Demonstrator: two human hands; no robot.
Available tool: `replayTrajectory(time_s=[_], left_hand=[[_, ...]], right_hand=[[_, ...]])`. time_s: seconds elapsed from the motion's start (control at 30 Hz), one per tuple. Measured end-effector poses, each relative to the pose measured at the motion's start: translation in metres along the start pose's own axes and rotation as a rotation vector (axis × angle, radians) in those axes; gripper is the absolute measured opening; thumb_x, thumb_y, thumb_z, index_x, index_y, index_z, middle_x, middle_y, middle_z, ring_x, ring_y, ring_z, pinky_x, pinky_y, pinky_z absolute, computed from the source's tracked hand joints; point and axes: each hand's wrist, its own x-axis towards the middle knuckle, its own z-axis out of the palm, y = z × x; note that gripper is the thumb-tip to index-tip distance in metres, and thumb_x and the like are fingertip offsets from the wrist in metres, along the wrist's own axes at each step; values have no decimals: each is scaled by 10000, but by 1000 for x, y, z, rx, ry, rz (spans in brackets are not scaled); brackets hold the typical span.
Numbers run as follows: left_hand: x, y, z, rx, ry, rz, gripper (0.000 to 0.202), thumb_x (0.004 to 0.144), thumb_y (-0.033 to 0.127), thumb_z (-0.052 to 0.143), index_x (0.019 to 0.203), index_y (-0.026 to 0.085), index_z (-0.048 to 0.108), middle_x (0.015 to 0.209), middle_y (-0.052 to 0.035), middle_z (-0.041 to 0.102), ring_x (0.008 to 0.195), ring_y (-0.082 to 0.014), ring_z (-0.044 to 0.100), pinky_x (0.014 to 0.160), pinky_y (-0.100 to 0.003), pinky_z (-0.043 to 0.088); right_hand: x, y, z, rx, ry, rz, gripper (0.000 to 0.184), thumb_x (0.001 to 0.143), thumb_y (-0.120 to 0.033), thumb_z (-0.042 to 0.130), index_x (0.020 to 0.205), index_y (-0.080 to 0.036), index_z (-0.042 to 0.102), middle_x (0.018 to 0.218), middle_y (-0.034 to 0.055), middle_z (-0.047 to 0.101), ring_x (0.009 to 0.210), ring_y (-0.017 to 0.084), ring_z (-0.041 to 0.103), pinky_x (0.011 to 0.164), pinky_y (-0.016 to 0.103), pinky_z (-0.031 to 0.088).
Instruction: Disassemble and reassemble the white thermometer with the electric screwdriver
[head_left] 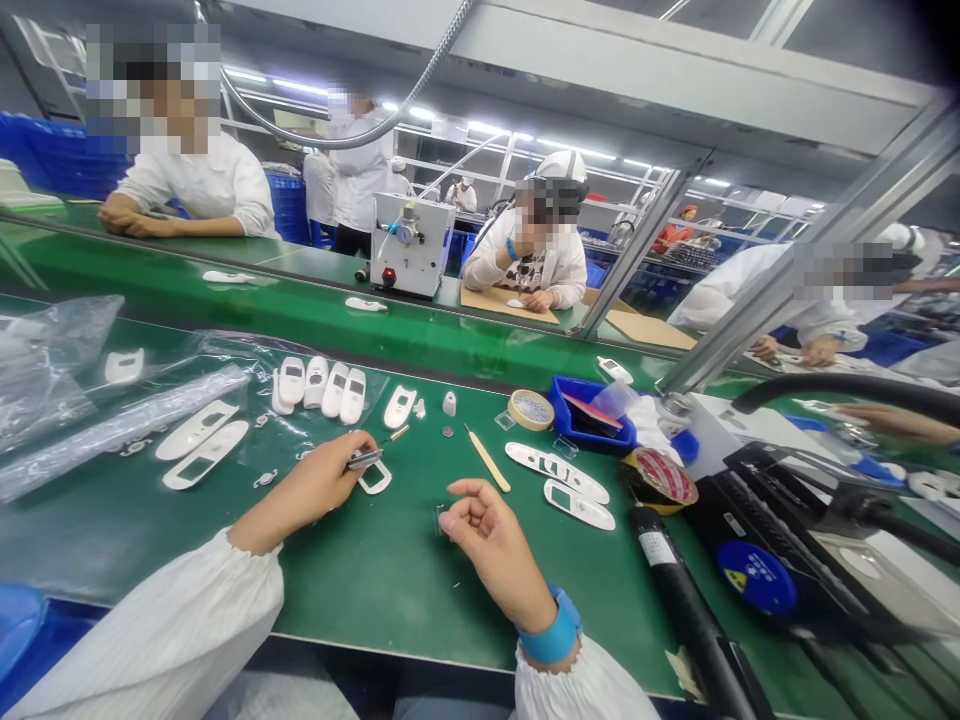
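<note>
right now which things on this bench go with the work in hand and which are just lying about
Seem part of it:
- grey piece in the left hand
- clear piece at the right hand
- white frame by the left hand

Seem idle:
- blue tray
- red tape roll
- plastic wrap

Over at the back, rows of strip lights glow above stacked blue crates; nearer me, metal posts and a pale overhead beam frame the long green surface.
</note>
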Motion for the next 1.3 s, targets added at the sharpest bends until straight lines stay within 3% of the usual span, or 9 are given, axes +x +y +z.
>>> replayTrajectory(time_s=[0.17,0.3,0.53,0.93,1.1,1.3], left_hand=[[4,0,3,31,10,-30,185,700,165,392,850,219,488,817,-15,580,699,-194,540,572,-261,357],[8,-2,4,66,15,28,199,695,153,372,852,209,480,888,-33,559,762,-200,531,621,-277,367],[17,-9,4,104,-30,88,108,695,190,377,789,194,430,827,-28,476,698,-179,473,621,-280,356],[21,-16,7,97,17,75,84,702,166,385,775,207,378,791,-16,462,683,-180,463,607,-275,326],[21,-6,9,39,38,91,34,745,219,383,760,204,357,716,8,462,639,-159,443,585,-257,323],[9,27,24,-192,106,96,104,790,301,391,772,200,380,663,34,441,581,-130,399,547,-246,313]], right_hand=[[-1,-3,-1,32,-8,15,365,716,-382,635,968,-181,465,665,-42,473,620,87,437,614,234,351],[0,-2,-3,53,-9,19,359,708,-383,639,961,-184,479,659,-39,480,609,92,448,599,237,355],[-1,-6,-3,78,-13,46,353,688,-367,649,942,-179,491,638,-46,471,586,86,439,580,236,346],[-2,-6,-6,255,-36,96,287,688,-295,646,920,-174,527,578,-66,447,531,58,411,537,203,310],[-1,-6,-11,347,-18,112,280,689,-291,659,917,-170,551,579,-60,464,530,50,412,533,191,315],[-2,-10,-9,95,41,20,273,693,-394,654,811,-148,629,654,-9,543,610,83,479,594,221,376]])
